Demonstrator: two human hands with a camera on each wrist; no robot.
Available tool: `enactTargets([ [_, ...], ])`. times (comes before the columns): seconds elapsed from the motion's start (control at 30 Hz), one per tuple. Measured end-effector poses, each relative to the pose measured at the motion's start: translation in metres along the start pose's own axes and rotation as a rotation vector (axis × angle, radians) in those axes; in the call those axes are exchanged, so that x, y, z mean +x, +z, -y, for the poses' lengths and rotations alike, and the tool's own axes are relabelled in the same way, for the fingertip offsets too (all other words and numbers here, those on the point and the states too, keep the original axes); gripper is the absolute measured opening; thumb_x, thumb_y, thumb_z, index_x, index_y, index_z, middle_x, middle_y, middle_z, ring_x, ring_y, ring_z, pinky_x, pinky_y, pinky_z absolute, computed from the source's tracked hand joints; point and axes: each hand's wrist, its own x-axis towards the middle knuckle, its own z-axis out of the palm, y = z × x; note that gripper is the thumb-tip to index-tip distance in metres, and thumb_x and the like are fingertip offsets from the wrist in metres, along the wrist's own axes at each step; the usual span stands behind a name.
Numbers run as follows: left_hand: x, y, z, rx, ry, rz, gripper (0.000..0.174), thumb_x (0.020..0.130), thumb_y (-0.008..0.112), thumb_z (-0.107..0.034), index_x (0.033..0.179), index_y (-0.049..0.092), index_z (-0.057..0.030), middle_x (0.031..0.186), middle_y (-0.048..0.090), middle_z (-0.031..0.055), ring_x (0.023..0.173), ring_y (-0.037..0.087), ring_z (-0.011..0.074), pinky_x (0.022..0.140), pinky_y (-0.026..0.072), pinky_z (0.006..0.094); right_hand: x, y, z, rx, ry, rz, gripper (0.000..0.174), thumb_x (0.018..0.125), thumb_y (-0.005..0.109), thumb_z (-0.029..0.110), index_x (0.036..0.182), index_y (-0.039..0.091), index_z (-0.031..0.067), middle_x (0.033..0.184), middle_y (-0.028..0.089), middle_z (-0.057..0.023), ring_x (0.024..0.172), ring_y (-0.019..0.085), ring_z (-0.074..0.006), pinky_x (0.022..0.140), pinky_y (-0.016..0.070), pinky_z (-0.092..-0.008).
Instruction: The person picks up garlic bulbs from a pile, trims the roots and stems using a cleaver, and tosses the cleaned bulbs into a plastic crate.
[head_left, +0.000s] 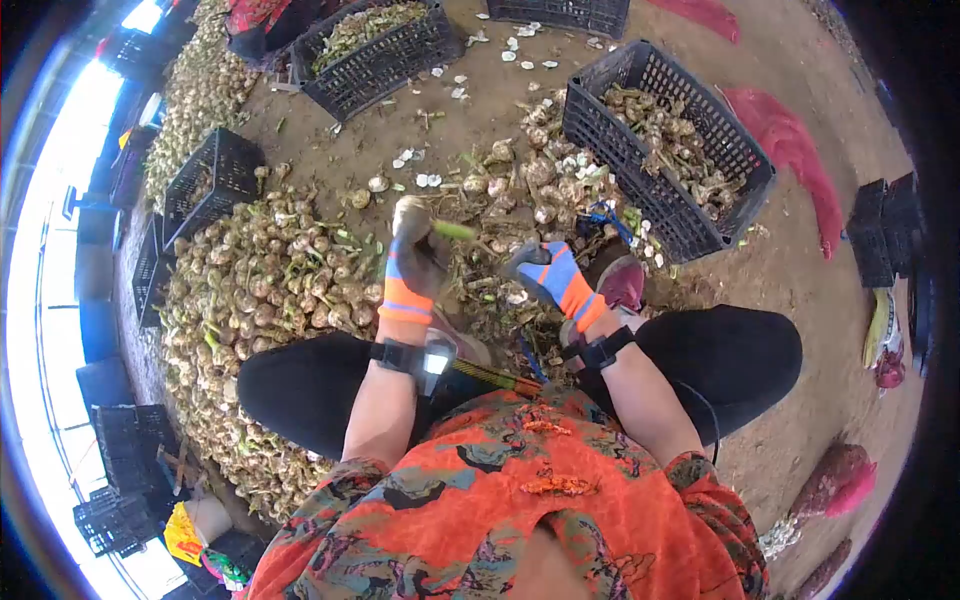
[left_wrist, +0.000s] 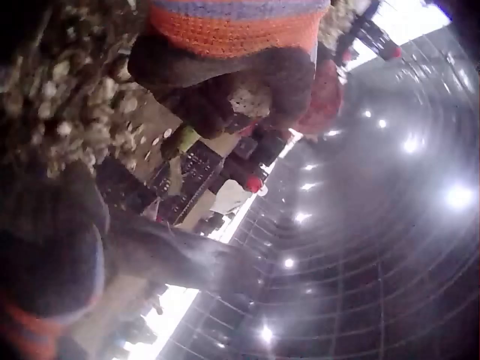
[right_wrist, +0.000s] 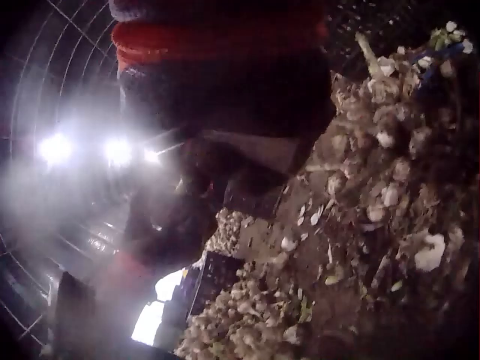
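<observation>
In the head view my gloved left hand [head_left: 418, 265] grips a garlic bulb [head_left: 410, 212], and its cut-looking green stem [head_left: 455, 231] sticks out to the right. The left wrist view shows the pale bulb [left_wrist: 250, 102] among dark glove fingers. My gloved right hand [head_left: 545, 272] is curled a short way to the right, apart from the bulb. A thin flat strip [right_wrist: 259, 148] shows between its palm and fingers in the right wrist view; I cannot tell what kind of tool it is. Loose garlic [head_left: 545, 175] lies on the ground beyond both hands.
A large garlic heap [head_left: 270, 270] spreads to my left. One black crate [head_left: 650, 150] holding garlic stands ahead right, another [head_left: 375, 70] ahead left. White trimmings [head_left: 515, 50] dot the ground. Red mesh [head_left: 790, 150] lies at the right. My shoe [head_left: 622, 283] is beside a blue strap [head_left: 610, 220].
</observation>
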Motion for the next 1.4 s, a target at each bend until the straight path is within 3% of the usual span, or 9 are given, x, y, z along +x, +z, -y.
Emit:
enactTargets([
  [0.07, 0.005, 0.014, 0.004, -0.652, -0.179, -0.235, 0.018, 0.078, 0.056, -0.026, 0.081, 0.058, -0.009, 0.074, 0.06, 0.0045, 0.057, 0.057, 0.0179, 0.056, 0.0518, 0.0266, -0.022, 0.028, 0.032, -0.319, 0.107, 0.071, 0.016, 0.068, 0.061, 0.008, 0.083, 0.057, 0.0034, 0.068, 0.058, -0.0033, 0.062, 0.052, -0.0086, 0.059, 0.044, -0.0244],
  [0.2, 0.01, 0.031, 0.017, -0.675, -0.181, -0.222, 0.019, 0.077, 0.057, -0.027, 0.085, 0.058, -0.0091, 0.08, 0.062, 0.0045, 0.063, 0.058, 0.0183, 0.056, 0.0508, 0.0261, -0.009, 0.037, 0.004, -0.408, -0.273, 0.033, 0.015, 0.067, 0.064, 0.011, 0.076, 0.059, 0.0007, 0.064, 0.059, -0.0068, 0.054, 0.054, -0.0142, 0.052, 0.044, -0.0285],
  [0.33, 0.009, 0.051, -0.009, -0.568, -0.138, -0.218, 0.018, 0.075, 0.061, -0.028, 0.081, 0.056, -0.0111, 0.081, 0.059, -0.0001, 0.071, 0.055, 0.0116, 0.058, 0.0489, 0.023, 0.035, -0.049, -0.053, -0.74, 0.084, 0.083, 0.019, 0.067, 0.065, 0.016, 0.074, 0.06, -0.0008, 0.061, 0.058, -0.0078, 0.051, 0.054, -0.0161, 0.05, 0.0432, -0.0299],
  [0.43, 0.03, -0.017, -0.079, -0.637, 0.482, -0.094, 0.038, 0.072, 0.064, -0.035, 0.092, 0.054, -0.0051, 0.091, 0.058, 0.0103, 0.08, 0.056, 0.0193, 0.069, 0.0489, 0.0297, 0.017, -0.065, -0.033, 0.456, 0.228, -0.465, 0.015, 0.071, 0.058, 0.015, 0.075, 0.061, 0.0005, 0.055, 0.053, -0.0047, 0.046, 0.048, -0.0135, 0.045, 0.0407, -0.0289],
  [0.5, 0.051, -0.033, -0.092, -0.792, 0.542, -0.074, 0.038, 0.072, 0.065, -0.033, 0.092, 0.053, -0.0035, 0.09, 0.058, 0.0101, 0.08, 0.056, 0.0204, 0.07, 0.0487, 0.0298, 0.01, -0.052, 0.015, 0.125, -0.15, -0.487, 0.012, 0.073, 0.054, 0.011, 0.076, 0.061, 0.0007, 0.057, 0.053, -0.0033, 0.045, 0.047, -0.0121, 0.042, 0.039, -0.0274],
  [0.7, 0.194, -0.124, 0.111, 1.716, -0.046, -0.267, 0.045, 0.065, 0.065, -0.017, 0.107, 0.052, -0.0065, 0.103, 0.058, 0.012, 0.094, 0.055, 0.0226, 0.08, 0.0436, 0.0319, 0.008, -0.012, 0.063, 0.14, -0.121, -0.486, 0.014, 0.076, 0.048, 0.006, 0.079, 0.059, -0.002, 0.053, 0.048, -0.0027, 0.043, 0.044, -0.0097, 0.039, 0.0374, -0.0239],
  [0.9, 0.202, -0.073, 0.136, 1.798, -0.224, -0.129, 0.062, 0.061, 0.068, -0.03, 0.115, 0.047, -0.0082, 0.106, 0.055, 0.0161, 0.098, 0.053, 0.0297, 0.082, 0.0428, 0.0343, 0.006, 0.0, 0.06, 0.091, -0.005, -0.501, 0.015, 0.073, 0.054, 0.005, 0.084, 0.06, -0.0034, 0.06, 0.055, -0.0046, 0.045, 0.048, -0.0097, 0.039, 0.0379, -0.0229],
  [1.13, 0.133, -0.114, 0.089, 0.074, -0.432, -0.588, 0.037, 0.076, 0.056, -0.042, 0.097, 0.058, -0.0108, 0.079, 0.061, 0.0016, 0.067, 0.058, 0.0149, 0.057, 0.0482, 0.0311, 0.002, 0.004, 0.066, 0.082, 0.056, -0.358, 0.014, 0.075, 0.052, 0.005, 0.086, 0.059, -0.002, 0.055, 0.05, -0.003, 0.041, 0.045, -0.0116, 0.036, 0.0356, -0.0252],
  [1.4, 0.026, -0.039, 0.021, -0.635, -0.252, 0.28, 0.044, 0.078, 0.051, -0.043, 0.104, 0.051, -0.0067, 0.093, 0.058, 0.009, 0.07, 0.056, 0.0184, 0.054, 0.0441, 0.0227, -0.018, 0.025, 0.062, -0.192, 0.0, -0.132, 0.013, 0.072, 0.054, 0.004, 0.083, 0.062, 0.0029, 0.069, 0.06, -0.0005, 0.057, 0.052, -0.0057, 0.051, 0.0399, -0.0191],
])
